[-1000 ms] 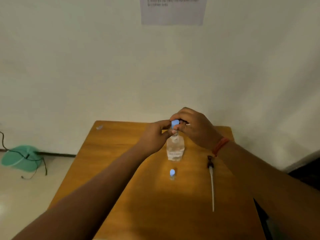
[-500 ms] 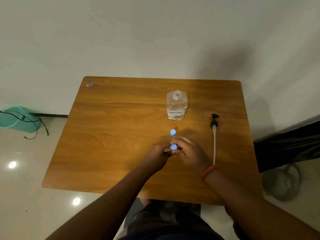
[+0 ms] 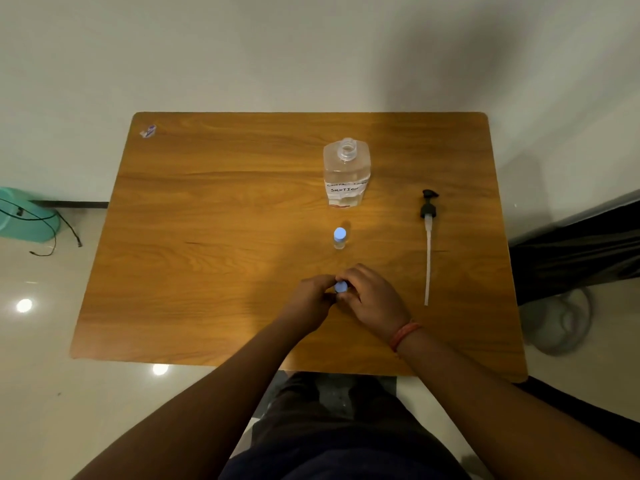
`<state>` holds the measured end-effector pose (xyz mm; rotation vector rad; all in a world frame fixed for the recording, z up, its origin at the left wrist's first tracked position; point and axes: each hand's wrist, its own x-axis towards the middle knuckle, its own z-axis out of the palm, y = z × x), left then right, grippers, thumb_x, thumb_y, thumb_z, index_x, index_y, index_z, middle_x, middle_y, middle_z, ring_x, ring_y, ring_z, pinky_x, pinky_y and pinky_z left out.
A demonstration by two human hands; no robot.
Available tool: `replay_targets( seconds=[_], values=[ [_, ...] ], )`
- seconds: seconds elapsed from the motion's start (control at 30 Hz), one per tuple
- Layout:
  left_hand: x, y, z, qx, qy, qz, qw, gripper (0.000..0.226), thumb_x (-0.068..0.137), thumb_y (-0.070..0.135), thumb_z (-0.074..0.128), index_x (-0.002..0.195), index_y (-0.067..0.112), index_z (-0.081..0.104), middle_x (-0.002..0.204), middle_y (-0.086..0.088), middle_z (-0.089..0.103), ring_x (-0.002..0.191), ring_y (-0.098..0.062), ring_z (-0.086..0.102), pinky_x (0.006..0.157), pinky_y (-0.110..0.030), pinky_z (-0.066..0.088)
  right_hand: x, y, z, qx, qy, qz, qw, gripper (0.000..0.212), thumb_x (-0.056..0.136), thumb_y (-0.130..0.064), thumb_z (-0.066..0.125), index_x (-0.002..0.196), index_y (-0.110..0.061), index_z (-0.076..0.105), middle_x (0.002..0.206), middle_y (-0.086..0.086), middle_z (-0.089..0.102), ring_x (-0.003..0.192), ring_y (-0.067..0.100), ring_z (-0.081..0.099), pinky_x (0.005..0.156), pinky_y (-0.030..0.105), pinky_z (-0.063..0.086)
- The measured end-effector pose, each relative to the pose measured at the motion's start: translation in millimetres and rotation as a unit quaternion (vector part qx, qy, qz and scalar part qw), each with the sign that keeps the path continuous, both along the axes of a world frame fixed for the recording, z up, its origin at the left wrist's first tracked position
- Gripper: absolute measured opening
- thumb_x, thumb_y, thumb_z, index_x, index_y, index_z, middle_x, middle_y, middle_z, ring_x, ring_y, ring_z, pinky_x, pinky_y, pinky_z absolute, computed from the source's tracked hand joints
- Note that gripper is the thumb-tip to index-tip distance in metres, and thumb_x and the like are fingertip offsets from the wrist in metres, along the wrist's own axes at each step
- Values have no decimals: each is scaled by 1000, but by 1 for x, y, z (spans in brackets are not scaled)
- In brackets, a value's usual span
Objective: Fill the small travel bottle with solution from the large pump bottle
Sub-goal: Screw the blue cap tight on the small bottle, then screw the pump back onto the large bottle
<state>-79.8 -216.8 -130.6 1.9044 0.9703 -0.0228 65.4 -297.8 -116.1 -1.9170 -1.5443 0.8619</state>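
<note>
A clear large bottle (image 3: 346,174) labelled "solution" stands uncapped toward the back of the wooden table (image 3: 214,216). Its black pump head with long white tube (image 3: 428,237) lies flat to the right. One small travel bottle with a blue cap (image 3: 339,238) stands alone in front of the large bottle. Nearer me, my left hand (image 3: 311,301) and my right hand (image 3: 372,297) meet around a second small travel bottle; only its blue cap (image 3: 341,287) shows between the fingers.
A small scrap of wrapper (image 3: 148,131) lies at the table's back left corner. On the floor sit a green basin with a black cable (image 3: 27,220) at left and a fan base (image 3: 557,320) at right. White wall behind.
One second ago both hands held the small bottle up by the large bottle's neck. They have since come down toward me and rest low over the table's front middle; the view tilted downward.
</note>
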Motion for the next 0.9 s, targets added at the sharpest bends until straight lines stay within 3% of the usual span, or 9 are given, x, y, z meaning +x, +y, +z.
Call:
replay_targets(
  seconds=[0.13,0.3,0.43,0.57,0.7,0.83,0.9],
  values=[
    [-1,1,0,-3,-4,-12,1000,39,94,1,65,130,13,66,126,-7,71,114,-20,65,90,-24,49,1,-1,-2,-9,2,2,1000,23,90,-19,64,112,-13,63,110,2,60,101,16,55,84,29,45],
    [-7,9,-2,-7,12,-30,999,53,93,0,66,143,14,56,141,-8,61,125,-23,59,100,-27,47,12,-4,0,-44,10,-2,999,40,88,-29,68,124,-18,56,120,-1,57,109,12,53,90,31,49],
    [-20,24,0,13,47,-17,999,53,97,6,65,147,11,50,146,-11,55,122,-30,59,101,-29,45,38,-8,2,-23,-9,-89,996,40,90,-31,65,126,-18,56,117,-5,55,105,7,53,84,25,48],
    [-24,48,5,34,65,59,996,46,100,14,62,144,13,53,145,-9,57,123,-25,61,105,-36,48,81,-5,2,-22,-42,-202,978,32,95,-30,59,123,-15,58,115,0,58,100,10,54,80,24,45],
    [-6,76,18,43,23,125,991,48,100,16,63,145,9,51,141,-6,59,131,-20,55,98,-24,44,128,13,-7,-74,-60,-291,952,31,96,-34,57,123,-19,56,120,4,59,102,18,57,82,35,53],
    [25,105,36,28,-36,172,984,61,98,23,66,152,13,41,146,-5,54,132,-15,51,105,-35,48,166,38,-18,-132,-93,-312,936,31,94,-39,58,113,-15,58,114,8,60,98,27,60,76,35,49],
    [38,116,45,19,-63,171,983,70,95,27,70,154,15,35,151,-3,48,133,-13,48,108,-39,47,178,49,-22,-159,-94,-309,933,41,93,-42,60,120,-12,57,118,10,58,104,31,59,78,35,47]
  ],
)
